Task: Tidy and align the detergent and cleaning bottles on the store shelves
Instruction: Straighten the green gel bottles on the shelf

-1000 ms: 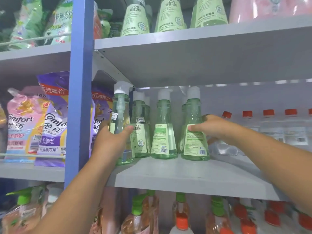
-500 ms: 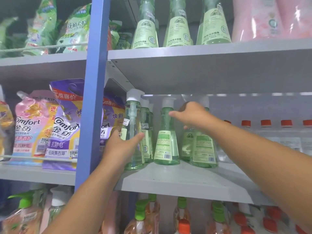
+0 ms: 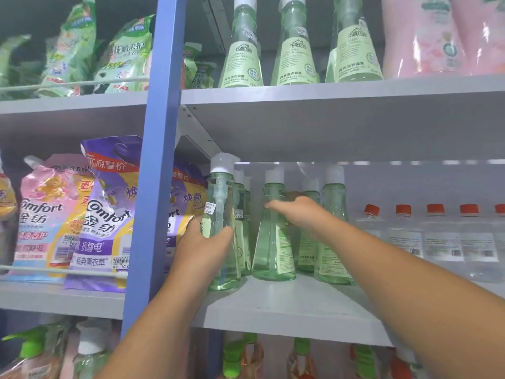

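The grey shelf (image 3: 287,310) carries green pump bottles (image 3: 273,242) just right of the blue upright (image 3: 161,160), clear red-capped bottles (image 3: 437,242) farther right.

The pink pouch (image 3: 46,214) and purple pouch (image 3: 106,220) at left both read "Comfort 金纺", the purple one also "抗静电" and "经典薰衣草", a sticker on the near green pump bottle (image 3: 221,231) reads "12.00", and the upper-shelf green bottles (image 3: 241,61) read "内衣洗衣凝露".

Right hand (image 3: 296,212) fingertips hidden behind cone bottle (image 3: 273,242); grip unclear. Left hand (image 3: 203,242) covers pump bottle (image 3: 221,214) label. Bottles below the hands cut off by bottom edge. Small label print unreadable.
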The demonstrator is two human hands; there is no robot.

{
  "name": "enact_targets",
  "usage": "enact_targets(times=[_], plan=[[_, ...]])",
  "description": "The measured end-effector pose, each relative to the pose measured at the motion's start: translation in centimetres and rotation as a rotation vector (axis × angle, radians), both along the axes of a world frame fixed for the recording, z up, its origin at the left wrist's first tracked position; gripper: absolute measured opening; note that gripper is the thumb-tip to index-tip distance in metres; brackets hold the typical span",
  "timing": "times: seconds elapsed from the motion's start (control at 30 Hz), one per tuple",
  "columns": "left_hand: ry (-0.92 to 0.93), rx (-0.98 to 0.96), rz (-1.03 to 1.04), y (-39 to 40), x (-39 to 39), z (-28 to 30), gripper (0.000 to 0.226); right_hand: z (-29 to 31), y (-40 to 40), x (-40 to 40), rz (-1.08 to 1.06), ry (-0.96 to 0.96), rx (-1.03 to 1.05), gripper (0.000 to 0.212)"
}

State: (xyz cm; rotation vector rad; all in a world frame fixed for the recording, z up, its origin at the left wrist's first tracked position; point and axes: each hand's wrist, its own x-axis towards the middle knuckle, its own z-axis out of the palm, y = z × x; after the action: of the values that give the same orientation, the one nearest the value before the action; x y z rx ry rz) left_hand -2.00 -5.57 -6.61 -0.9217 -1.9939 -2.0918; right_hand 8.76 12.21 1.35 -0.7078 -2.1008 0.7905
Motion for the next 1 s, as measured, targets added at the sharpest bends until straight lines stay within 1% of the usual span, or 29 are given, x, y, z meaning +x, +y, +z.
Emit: enact_targets(times=[0.03, 0.07, 0.13, 0.2, 0.23, 0.3, 0.37, 0.4, 0.43, 0.47, 0.53, 0.57, 0.7, 0.73, 0.77, 0.8, 0.83, 0.87, 0.9, 0.93, 1.0], plan=[[-0.002, 0.013, -0.005, 0.0, 0.0, 0.0, 0.063, -0.4, -0.4, -0.4, 0.003, -0.01, 0.012, 0.089], [0.0, 0.02, -0.006, 0.0, 0.1, 0.0, 0.061, -0.6, -0.6, -1.0, -0.016, -0.012, 0.039, 0.084], [0.002, 0.015, -0.003, -0.1, 0.2, 0.1, 0.061, -0.4, -0.8, -1.4, -0.055, 0.013, 0.069, 0.062], [-0.013, 0.024, -0.025, -0.3, 0.3, 0.1, 0.061, -0.1, -0.5, -1.3, -0.036, 0.019, 0.035, 0.053], [-0.02, 0.029, -0.04, -0.4, 0.3, 0.0, 0.057, -0.1, -0.3, -1.2, -0.013, 0.027, 0.006, 0.055], [-0.029, 0.034, -0.056, -0.5, 0.4, 0.0, 0.043, -0.4, -0.3, -1.2, 0.032, 0.048, -0.031, 0.072], [-0.026, 0.039, -0.063, -0.5, 0.5, 0.0, 0.041, -0.9, -0.5, -1.4, 0.027, 0.07, -0.026, 0.089], [-0.025, 0.037, -0.065, -0.6, 0.6, 0.0, 0.041, -0.9, -0.5, -1.5, 0.013, 0.077, -0.02, 0.09], [-0.027, 0.036, -0.068, -0.6, 0.6, 0.0, 0.042, -0.7, -0.4, -1.5, -0.001, 0.075, -0.016, 0.084], [-0.026, 0.032, -0.065, -0.6, 0.6, 0.0, 0.044, -0.5, -0.4, -1.3, -0.013, 0.068, -0.013, 0.072], [-0.006, 0.032, -0.056, -0.6, 0.6, 0.0, 0.055, -0.3, -0.2, -0.8, -0.035, 0.065, 0.0, 0.045], [0.01, 0.03, -0.051, -0.5, 0.4, -0.1, 0.062, -0.3, -0.1, -0.6, -0.044, 0.063, 0.002, 0.037], [0.048, 0.011, -0.034, -0.4, 0.0, -0.3, 0.072, -0.8, -0.9, -0.4, -0.032, 0.054, 0.029, 0.036], [0.049, -0.002, -0.036, -0.4, 0.0, -0.2, 0.073, -0.6, -1.0, -0.2, -0.034, 0.109, 0.075, 0.032], [0.043, -0.012, -0.036, -0.4, 0.1, -0.1, 0.073, 0.0, -0.9, 0.3, -0.061, 0.212, 0.144, 0.024], [0.04, -0.013, -0.033, -0.4, 0.2, -0.1, 0.071, 0.7, -0.8, 1.4, -0.119, 0.333, 0.219, 0.016], [0.044, -0.012, -0.023, -0.5, 0.3, -0.1, 0.067, 1.5, -0.4, 2.8, -0.206, 0.452, 0.3, 0.014], [0.054, -0.017, -0.007, -0.6, 0.4, -0.1, 0.061, 2.2, 0.2, 4.3, -0.304, 0.532, 0.363, 0.02], [0.07, -0.023, 0.015, -0.7, 0.5, 0.0, 0.057, 2.7, 1.0, 5.8, -0.389, 0.546, 0.385, 0.026], [0.09, -0.035, 0.038, -0.8, 0.7, 0.0, 0.059, 2.8, 1.8, 7.1, -0.449, 0.491, 0.354, 0.034], [0.141, -0.087, 0.085, -0.9, 0.9, 0.0, 0.064, 1.9, 2.9, 8.3, -0.479, 0.199, 0.201, 0.063]])
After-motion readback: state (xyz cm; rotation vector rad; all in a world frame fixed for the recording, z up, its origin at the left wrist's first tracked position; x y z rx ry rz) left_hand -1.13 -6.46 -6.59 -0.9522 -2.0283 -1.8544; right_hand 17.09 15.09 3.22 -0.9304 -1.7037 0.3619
